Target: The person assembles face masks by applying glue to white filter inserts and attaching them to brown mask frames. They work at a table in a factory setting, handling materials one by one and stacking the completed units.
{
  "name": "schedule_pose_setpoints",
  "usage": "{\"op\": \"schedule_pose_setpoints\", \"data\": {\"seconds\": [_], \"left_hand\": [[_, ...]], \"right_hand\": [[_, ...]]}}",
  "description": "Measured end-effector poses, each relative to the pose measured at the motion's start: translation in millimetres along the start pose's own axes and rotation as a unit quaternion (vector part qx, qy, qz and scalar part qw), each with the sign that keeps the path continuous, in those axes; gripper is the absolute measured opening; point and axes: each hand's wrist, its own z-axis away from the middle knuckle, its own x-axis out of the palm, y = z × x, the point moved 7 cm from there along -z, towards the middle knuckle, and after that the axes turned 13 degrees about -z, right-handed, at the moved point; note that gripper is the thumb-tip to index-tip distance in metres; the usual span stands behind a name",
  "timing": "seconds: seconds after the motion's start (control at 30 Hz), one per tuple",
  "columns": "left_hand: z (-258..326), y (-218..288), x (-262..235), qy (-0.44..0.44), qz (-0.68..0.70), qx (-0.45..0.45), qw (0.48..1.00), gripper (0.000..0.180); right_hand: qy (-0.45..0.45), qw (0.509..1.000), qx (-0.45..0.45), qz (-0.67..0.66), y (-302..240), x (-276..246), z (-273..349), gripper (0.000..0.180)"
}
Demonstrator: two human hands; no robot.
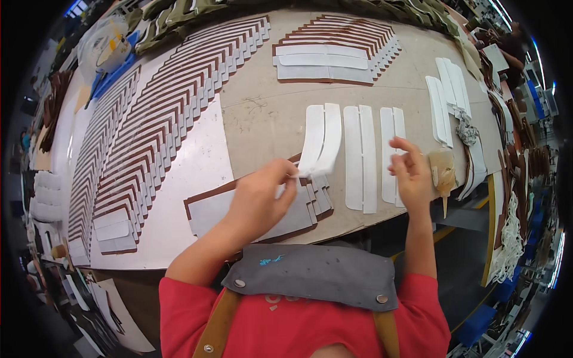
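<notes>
My left hand (262, 194) pinches the near end of a white slotted strip (321, 134), which bends up from the table. Just under that hand lies a small stack of grey panels with brown edges (215, 210), partly covered by my hand and forearm. Fingers apart and holding nothing, my right hand (413, 176) hovers by another white strip (391, 125) and hides part of it. Between the two hands a similar white strip (360, 158) lies flat. To the right of my right hand is a squeeze bottle with a pointed nozzle (442, 170), containing something amber.
Long overlapping rows of brown-edged grey panels (173, 113) cover the table's left side. Another fanned stack (325, 62) lies at the back. More white strips (452, 89) rest at the right. A blue tray (113, 74) with a plastic bag stands far left; olive cloth (197, 15) lines the far edge.
</notes>
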Motion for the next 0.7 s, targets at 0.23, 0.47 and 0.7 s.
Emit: {"op": "schedule_pose_setpoints", "data": {"seconds": [0.23,0.47,0.7], "left_hand": [[23.6,-15.9,-65.2,0.072,0.237,-0.059,0.967,0.01],[66.0,-56.9,-73.6,0.096,0.333,-0.16,0.924,0.01],[151.7,-114.8,-59.9,0.151,0.304,-0.344,0.876,0.014]], "right_hand": [[-0.028,0.947,0.153,-0.281,26.5,93.0,-15.1,0.043],[-0.019,0.922,0.153,-0.355,25.4,109.9,-9.0,0.036],[-0.113,0.956,0.159,-0.221,10.0,130.4,54.7,0.054]]}}
